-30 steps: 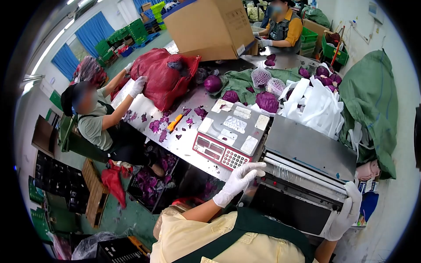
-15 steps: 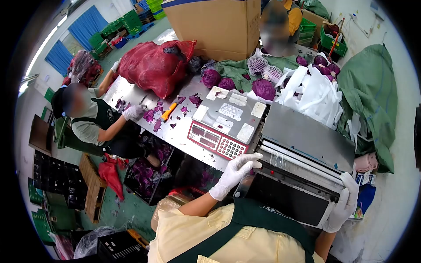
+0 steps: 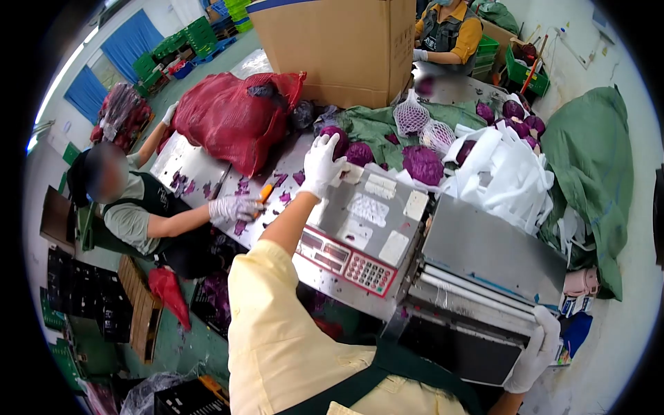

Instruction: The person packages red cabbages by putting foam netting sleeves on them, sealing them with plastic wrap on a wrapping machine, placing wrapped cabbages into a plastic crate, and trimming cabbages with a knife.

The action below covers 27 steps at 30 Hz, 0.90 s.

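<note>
My left hand [image 3: 321,166], in a white glove, reaches over the far left corner of the scale [image 3: 366,200]. Its fingers are extended and apart against the near side of a red cabbage [image 3: 339,140], and they hide part of it. Beside that lies a second red cabbage [image 3: 360,153]. My right hand [image 3: 534,353], also gloved, rests along the right edge of the film wrapping machine [image 3: 494,238]. Those fingers are stretched out, with nothing visible in them.
A large red mesh sack [image 3: 232,121] and a tall cardboard box [image 3: 339,52] stand beyond the scale. White foam strips [image 3: 501,173] are heaped behind the wrapping machine. At left, a co-worker's gloved hand [image 3: 235,207] is at an orange-handled knife [image 3: 265,193]. Another person [image 3: 449,34] stands behind the box.
My left hand has left the wrapping machine's near left side and moved forward and left to the cabbage. My right hand stays at the machine's edge. The co-worker's hand has moved to the knife.
</note>
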Motion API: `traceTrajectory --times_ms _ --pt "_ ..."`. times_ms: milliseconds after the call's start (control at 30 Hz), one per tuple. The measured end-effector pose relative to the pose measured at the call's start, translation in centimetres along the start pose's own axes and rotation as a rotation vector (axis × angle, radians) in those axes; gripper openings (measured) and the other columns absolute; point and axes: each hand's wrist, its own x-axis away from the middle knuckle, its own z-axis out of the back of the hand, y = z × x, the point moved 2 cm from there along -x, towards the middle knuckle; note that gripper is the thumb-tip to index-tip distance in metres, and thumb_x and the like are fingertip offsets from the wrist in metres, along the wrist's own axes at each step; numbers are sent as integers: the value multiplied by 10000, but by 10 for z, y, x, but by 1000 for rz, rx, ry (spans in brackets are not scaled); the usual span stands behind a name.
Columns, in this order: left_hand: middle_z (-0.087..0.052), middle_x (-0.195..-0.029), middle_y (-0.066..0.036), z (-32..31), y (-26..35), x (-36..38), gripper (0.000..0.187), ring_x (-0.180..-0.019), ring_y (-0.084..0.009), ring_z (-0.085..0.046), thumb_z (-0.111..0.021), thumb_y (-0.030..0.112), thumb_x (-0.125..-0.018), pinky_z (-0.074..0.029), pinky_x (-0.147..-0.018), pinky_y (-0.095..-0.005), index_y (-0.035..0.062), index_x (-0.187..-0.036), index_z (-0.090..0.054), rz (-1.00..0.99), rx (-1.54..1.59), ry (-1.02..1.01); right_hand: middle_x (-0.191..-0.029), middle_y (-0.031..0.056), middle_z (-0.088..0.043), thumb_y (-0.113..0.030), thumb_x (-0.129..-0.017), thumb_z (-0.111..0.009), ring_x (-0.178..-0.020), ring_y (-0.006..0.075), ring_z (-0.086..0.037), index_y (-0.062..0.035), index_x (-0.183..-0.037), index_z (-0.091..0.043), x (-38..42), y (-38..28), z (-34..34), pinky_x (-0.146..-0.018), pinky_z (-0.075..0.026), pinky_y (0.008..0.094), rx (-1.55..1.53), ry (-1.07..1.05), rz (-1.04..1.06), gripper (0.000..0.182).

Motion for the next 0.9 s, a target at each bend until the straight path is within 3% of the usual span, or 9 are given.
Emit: traceTrajectory --times_ms 100,300,400,467,567,600,667,800,900 --pt "-455 -1430 -139 -52 -31 -62 804 -1361 -315 -384 -786 337 -711 -339 -1080 -483 165 -1413 -432 -150 -312 -219 -1078 154 -627 -4 -894 -477 -1039 298 -582 21 -1029 -640 -15 -4 -26 -953 -427 384 109 -36 -6 213" --pt "-426 -1455 -90 -117 -65 -116 899 -1384 -276 -356 -814 337 -655 -322 -1093 -494 175 -1432 -392 -182 -410 -475 -1076 152 -619 -17 -913 -480 -1056 302 -562 24 -1049 -627 -37 -22 -66 -964 -413 384 286 -118 51 205" --pt "-551 -1231 -120 -104 -58 -127 996 -1175 -277 -518 -877 452 -524 -437 -906 -452 179 -1373 -435 -90 -542 -483 -1078 155 -618 -9 -904 -487 -1057 307 -566 23 -1051 -629 -43 -22 -78 -964 -419 392 310 -146 45 207" --pt "-565 -1159 -133 -93 -63 -127 858 -1105 -294 -533 -878 487 -491 -445 -871 -436 118 -1201 -569 -55 -578 -480 -1077 157 -618 -6 -899 -490 -1056 309 -569 22 -1054 -630 -45 -20 -84 -964 -421 395 320 -148 40 210" --pt "-549 -1193 -190 -78 -92 -109 806 -1190 -396 -475 -872 432 -528 -433 -966 -486 42 -1163 -564 -118 -384 -213 -1067 157 -617 -10 -884 -498 -1046 324 -573 14 -1041 -634 -47 -20 -92 -957 -428 399 314 -183 53 209" --pt "-557 -1187 -212 -104 -127 -103 866 -1190 -413 -487 -879 409 -533 -441 -985 -469 27 -1221 -517 -19 16 -221 -1067 157 -617 -10 -884 -498 -1046 324 -573 14 -1041 -634 -48 -21 -94 -957 -428 399 312 -175 41 209" --pt "-564 -1177 -229 -87 -130 -85 902 -1138 -412 -533 -879 377 -552 -459 -976 -443 22 -1274 -470 204 155 -180 -1043 152 -625 15 -822 -557 -1008 333 -588 -6 -1008 -652 -47 -26 -99 -914 -450 410 293 -177 68 210" --pt "-519 -1305 -162 -95 -158 -65 927 -1148 -229 -547 -856 332 -696 -447 -979 -334 -23 -1407 -380 614 900 139 -1035 146 -625 9 -803 -584 -977 335 -586 -23 -1012 -650 -48 -27 -101 -873 -455 406 262 -207 139 222" --pt "-501 -1320 -141 -48 -109 -58 764 -1158 -206 -533 -788 204 -798 -439 -991 -326 -15 -1405 -380 517 1092 224 -1019 129 -624 -4 -795 -593 -966 331 -584 -48 -1017 -652 -50 -24 -102 -863 -454 411 281 -229 129 234"
